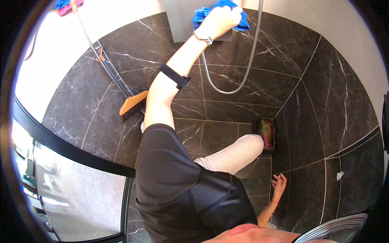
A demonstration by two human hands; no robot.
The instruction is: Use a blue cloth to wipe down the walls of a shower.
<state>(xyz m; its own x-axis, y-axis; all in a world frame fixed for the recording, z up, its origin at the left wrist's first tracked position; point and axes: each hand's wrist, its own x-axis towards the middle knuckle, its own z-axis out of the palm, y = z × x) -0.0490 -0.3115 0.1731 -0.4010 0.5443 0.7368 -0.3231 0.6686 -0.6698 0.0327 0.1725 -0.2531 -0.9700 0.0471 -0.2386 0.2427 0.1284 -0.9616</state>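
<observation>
And up high I'm working: my left hand (225, 19) is clutching a blue cloth (199, 17), that grip curling firmly around it, folds spilling out on both sides. The cloth is overlapping a grey panel (181, 26) from this view; whether it's touching, I'm not able to tell. Down low, my right hand (279, 184) is sitting by the dark tiles (304, 133), fingers loosely spread, nothing showing in that grip. So, progress! I'm judging the cloth work as under way rather than finished, with 1 hand busy and the other free. How much is done and how much is left I'm not able to tell; nothing is marking a boundary. The broom (134, 103) is standing aside with neither hand on it, the metal hose (225, 92) is looping near the cloth, and the corner recess (272, 133) is showing pink and green inside.
</observation>
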